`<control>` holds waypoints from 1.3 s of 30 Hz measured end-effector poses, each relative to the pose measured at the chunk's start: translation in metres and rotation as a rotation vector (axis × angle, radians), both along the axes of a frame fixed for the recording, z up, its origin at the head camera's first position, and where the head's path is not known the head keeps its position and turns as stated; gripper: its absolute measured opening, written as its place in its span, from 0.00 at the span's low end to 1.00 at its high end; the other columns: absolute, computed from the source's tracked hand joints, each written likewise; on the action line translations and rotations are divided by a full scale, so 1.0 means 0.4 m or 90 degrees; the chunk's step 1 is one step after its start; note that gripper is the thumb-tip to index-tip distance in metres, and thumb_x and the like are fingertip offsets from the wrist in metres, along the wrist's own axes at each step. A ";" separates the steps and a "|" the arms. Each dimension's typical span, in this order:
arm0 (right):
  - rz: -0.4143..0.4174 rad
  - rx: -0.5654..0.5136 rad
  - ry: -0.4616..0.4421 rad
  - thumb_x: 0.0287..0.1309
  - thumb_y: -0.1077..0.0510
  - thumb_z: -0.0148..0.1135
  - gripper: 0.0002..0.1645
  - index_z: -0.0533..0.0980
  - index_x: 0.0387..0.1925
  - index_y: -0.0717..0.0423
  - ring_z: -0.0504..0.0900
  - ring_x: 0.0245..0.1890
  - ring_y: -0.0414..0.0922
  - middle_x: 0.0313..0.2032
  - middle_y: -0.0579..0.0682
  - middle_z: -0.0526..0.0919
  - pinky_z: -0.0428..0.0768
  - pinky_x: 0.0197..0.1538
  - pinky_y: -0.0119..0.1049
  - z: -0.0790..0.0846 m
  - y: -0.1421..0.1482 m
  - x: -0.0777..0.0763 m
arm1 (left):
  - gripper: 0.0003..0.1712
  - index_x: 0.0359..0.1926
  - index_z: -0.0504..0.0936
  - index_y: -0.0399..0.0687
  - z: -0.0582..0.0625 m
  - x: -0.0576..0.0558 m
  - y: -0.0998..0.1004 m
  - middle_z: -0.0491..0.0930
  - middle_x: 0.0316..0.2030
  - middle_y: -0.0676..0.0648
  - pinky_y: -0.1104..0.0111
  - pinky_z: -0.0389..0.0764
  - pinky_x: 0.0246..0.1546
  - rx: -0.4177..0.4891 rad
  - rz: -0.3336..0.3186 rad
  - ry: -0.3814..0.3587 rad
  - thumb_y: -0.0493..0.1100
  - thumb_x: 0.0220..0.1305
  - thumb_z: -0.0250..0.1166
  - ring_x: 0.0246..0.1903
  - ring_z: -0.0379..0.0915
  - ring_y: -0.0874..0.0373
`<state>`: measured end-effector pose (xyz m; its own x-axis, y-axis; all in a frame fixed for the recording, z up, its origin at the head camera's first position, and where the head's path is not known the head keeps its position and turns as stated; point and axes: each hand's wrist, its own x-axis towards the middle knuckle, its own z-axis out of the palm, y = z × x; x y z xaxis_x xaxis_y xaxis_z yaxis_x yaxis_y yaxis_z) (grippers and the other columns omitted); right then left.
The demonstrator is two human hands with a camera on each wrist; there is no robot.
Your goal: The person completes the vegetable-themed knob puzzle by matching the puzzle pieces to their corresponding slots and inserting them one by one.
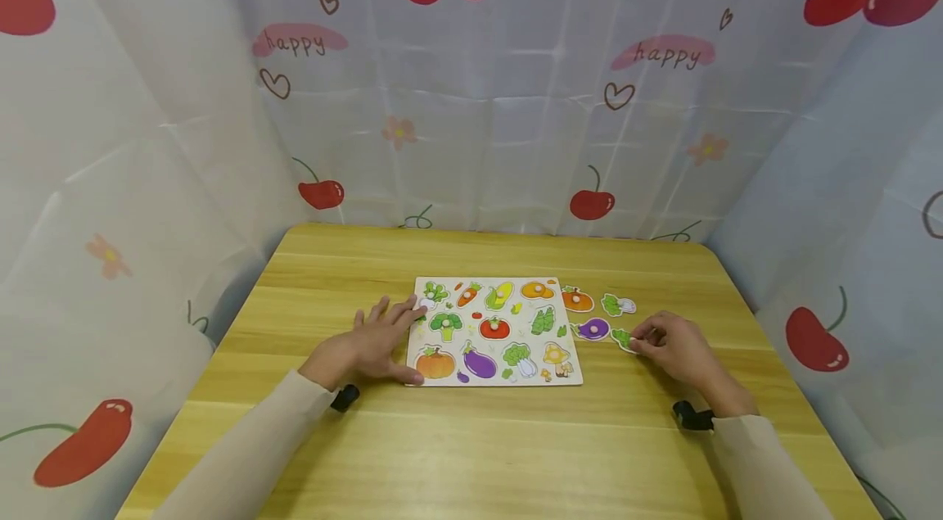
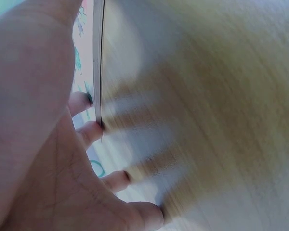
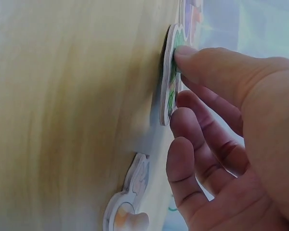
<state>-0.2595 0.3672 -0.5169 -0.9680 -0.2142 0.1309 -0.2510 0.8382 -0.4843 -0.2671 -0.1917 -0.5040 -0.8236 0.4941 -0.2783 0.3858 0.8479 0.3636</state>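
Observation:
A wooden vegetable puzzle board (image 1: 457, 377) lies on the table, printed with vegetables. Fingers spread, my left hand (image 1: 372, 342) rests at its left edge, with fingertips and thumb over the border; in the left wrist view the board's side (image 2: 98, 57) shows beside the fingers. To the right of the board, my right hand (image 1: 681, 350) pinches a green vegetable puzzle piece (image 1: 622, 339) between thumb and fingers. In the right wrist view that piece (image 3: 167, 91) appears close over the tabletop. Nearest to it are an eggplant piece (image 1: 592, 329) and a green-and-white leafy piece (image 1: 617, 305).
A pumpkin piece (image 1: 578, 300) lies against the board's right side. Another knobbed piece (image 3: 130, 202) sits near the right hand's lower fingers in the right wrist view. Cherry-printed curtains (image 1: 486, 94) stand behind and beside the wooden table (image 1: 471, 454).

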 end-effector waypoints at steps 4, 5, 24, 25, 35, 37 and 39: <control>-0.002 0.003 0.006 0.72 0.58 0.83 0.05 0.92 0.42 0.55 0.85 0.40 0.44 0.42 0.52 0.89 0.82 0.41 0.34 0.008 0.003 0.002 | 0.75 0.97 0.49 0.49 0.001 0.001 0.001 0.40 0.97 0.38 0.10 0.45 0.82 0.000 0.002 -0.001 0.75 0.67 0.81 0.93 0.34 0.18; -0.002 0.004 0.008 0.72 0.58 0.83 0.05 0.92 0.42 0.55 0.85 0.41 0.45 0.42 0.52 0.89 0.82 0.42 0.35 0.009 0.004 0.002 | 0.75 0.97 0.50 0.49 0.002 0.001 0.000 0.40 0.97 0.38 0.10 0.45 0.81 0.001 0.002 -0.001 0.75 0.67 0.81 0.93 0.34 0.18; 0.019 -0.017 0.061 0.73 0.62 0.82 0.05 0.93 0.46 0.58 0.91 0.52 0.61 0.52 0.63 0.90 0.97 0.49 0.56 0.025 -0.038 -0.019 | 0.75 0.96 0.50 0.49 -0.003 0.000 0.000 0.41 0.97 0.38 0.10 0.47 0.81 0.002 0.001 0.006 0.75 0.66 0.82 0.93 0.35 0.17; 0.023 -0.021 0.063 0.72 0.63 0.82 0.05 0.93 0.46 0.58 0.91 0.53 0.61 0.52 0.63 0.90 0.97 0.49 0.56 0.025 -0.042 -0.021 | 0.75 0.96 0.50 0.49 -0.004 0.000 0.000 0.41 0.97 0.38 0.10 0.46 0.81 0.002 0.001 0.006 0.75 0.66 0.82 0.93 0.35 0.17; 0.050 -0.033 0.062 0.73 0.65 0.80 0.03 0.92 0.44 0.57 0.91 0.53 0.63 0.54 0.64 0.89 0.97 0.53 0.58 0.039 -0.099 -0.038 | 0.76 0.97 0.49 0.49 0.001 0.003 0.001 0.40 0.97 0.39 0.10 0.46 0.81 -0.004 0.001 0.002 0.75 0.67 0.81 0.93 0.35 0.17; 0.056 -0.034 0.061 0.73 0.66 0.80 0.03 0.92 0.44 0.57 0.91 0.54 0.63 0.55 0.64 0.89 0.97 0.54 0.58 0.043 -0.110 -0.042 | 0.75 0.97 0.50 0.49 0.003 0.003 0.002 0.41 0.97 0.39 0.10 0.46 0.81 -0.004 0.000 0.004 0.75 0.67 0.81 0.93 0.35 0.17; 0.063 -0.037 0.059 0.73 0.66 0.80 0.03 0.92 0.44 0.57 0.90 0.56 0.63 0.56 0.65 0.89 0.97 0.55 0.58 0.046 -0.121 -0.047 | 0.75 0.97 0.50 0.49 0.005 0.004 0.002 0.41 0.97 0.39 0.10 0.46 0.81 -0.004 -0.001 0.004 0.75 0.67 0.81 0.93 0.35 0.17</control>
<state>-0.2781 0.3188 -0.4986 -0.9255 -0.2978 0.2340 -0.3773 0.7781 -0.5022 -0.2654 -0.1911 -0.5019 -0.8249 0.4937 -0.2754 0.3896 0.8494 0.3559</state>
